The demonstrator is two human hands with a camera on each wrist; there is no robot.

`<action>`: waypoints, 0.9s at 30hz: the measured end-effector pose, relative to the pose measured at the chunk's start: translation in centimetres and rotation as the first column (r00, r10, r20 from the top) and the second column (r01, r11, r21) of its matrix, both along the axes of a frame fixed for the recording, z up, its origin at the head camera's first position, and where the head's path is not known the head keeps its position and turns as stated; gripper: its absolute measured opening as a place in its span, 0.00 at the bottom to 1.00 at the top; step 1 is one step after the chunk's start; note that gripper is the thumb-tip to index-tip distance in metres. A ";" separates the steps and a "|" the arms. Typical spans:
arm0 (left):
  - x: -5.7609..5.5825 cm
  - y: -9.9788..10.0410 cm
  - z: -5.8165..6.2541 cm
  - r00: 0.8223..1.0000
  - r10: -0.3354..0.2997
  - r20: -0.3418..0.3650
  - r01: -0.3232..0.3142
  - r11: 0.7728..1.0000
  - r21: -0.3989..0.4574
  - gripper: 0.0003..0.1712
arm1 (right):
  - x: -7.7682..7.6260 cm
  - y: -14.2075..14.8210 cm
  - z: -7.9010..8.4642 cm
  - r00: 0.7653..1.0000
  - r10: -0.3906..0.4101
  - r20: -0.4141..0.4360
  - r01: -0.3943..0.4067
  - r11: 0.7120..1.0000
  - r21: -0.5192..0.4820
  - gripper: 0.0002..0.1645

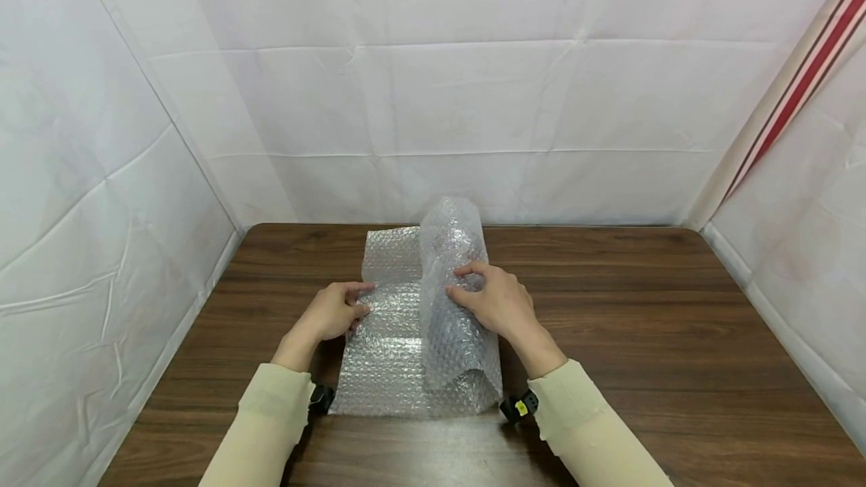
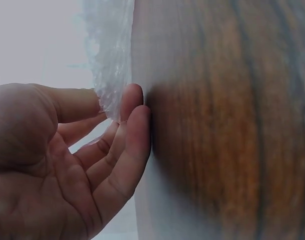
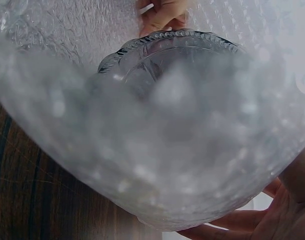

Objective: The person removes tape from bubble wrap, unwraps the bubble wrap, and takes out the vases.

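A sheet of clear bubble wrap (image 1: 389,352) lies on the table, its right part folded over into a loose roll. Inside that roll, the right wrist view shows a clear glass vessel with a ridged rim (image 3: 192,34); the blurred wrap hides most of it. At the sheet's left edge, my left hand (image 1: 333,310) pinches the wrap, thumb above and fingers (image 2: 137,130) beneath, close to the wood. My right hand (image 1: 499,299) holds the roll from above and the right, thumb and index finger curved over its top.
The dark wooden table (image 1: 649,344) extends to both sides of the wrap. White cloth walls (image 1: 460,104) stand at the back, left and right, with a red-striped strip (image 1: 805,74) in the right corner. Black wrist cameras (image 1: 519,406) sit under the sleeves.
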State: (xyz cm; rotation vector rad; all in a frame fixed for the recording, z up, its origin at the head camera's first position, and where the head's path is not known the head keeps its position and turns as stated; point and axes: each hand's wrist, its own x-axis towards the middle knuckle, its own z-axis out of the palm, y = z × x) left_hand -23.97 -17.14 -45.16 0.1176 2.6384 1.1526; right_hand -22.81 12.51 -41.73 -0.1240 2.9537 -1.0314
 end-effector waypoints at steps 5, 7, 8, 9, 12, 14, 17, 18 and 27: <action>-0.1 -0.1 -0.1 1.000 0.010 0.014 -0.010 1.000 -0.003 0.26 | 0.0 0.0 0.0 1.000 0.000 0.003 0.000 1.000 -0.001 0.25; -0.1 -0.1 -0.1 1.000 0.007 0.010 -0.007 1.000 -0.011 0.26 | 0.0 0.0 0.0 1.000 0.000 0.003 0.000 1.000 0.001 0.25; -0.1 0.0 -0.1 1.000 0.010 0.012 -0.010 1.000 -0.013 0.26 | 0.0 0.0 0.0 1.000 0.000 0.002 0.000 1.000 0.001 0.25; -0.1 0.0 -0.1 1.000 0.006 0.008 -0.006 1.000 -0.020 0.26 | 0.0 0.0 0.1 1.000 0.000 0.002 0.000 1.000 0.002 0.25; -0.1 0.2 -0.1 1.000 0.004 0.004 -0.004 0.999 -0.033 0.25 | 0.0 0.0 0.1 1.000 -0.003 0.002 0.003 1.000 0.004 0.25; -0.1 0.3 -0.1 1.000 0.012 0.009 -0.011 0.999 -0.038 0.25 | 0.1 0.0 0.1 1.000 -0.004 0.002 0.004 1.000 0.005 0.25; 0.0 0.4 -0.1 1.000 0.013 0.007 -0.013 0.999 -0.050 0.25 | 0.1 0.1 0.0 1.000 -0.004 0.002 0.004 1.000 0.006 0.25; -0.1 0.4 -0.1 1.000 0.016 0.007 -0.015 0.998 -0.053 0.25 | 0.1 0.1 0.0 1.000 -0.003 0.002 0.003 1.000 0.007 0.25; 0.0 0.7 0.2 1.000 0.028 0.012 -0.027 0.998 -0.050 0.25 | 0.1 0.1 0.1 1.000 0.001 0.005 -0.001 1.000 0.005 0.25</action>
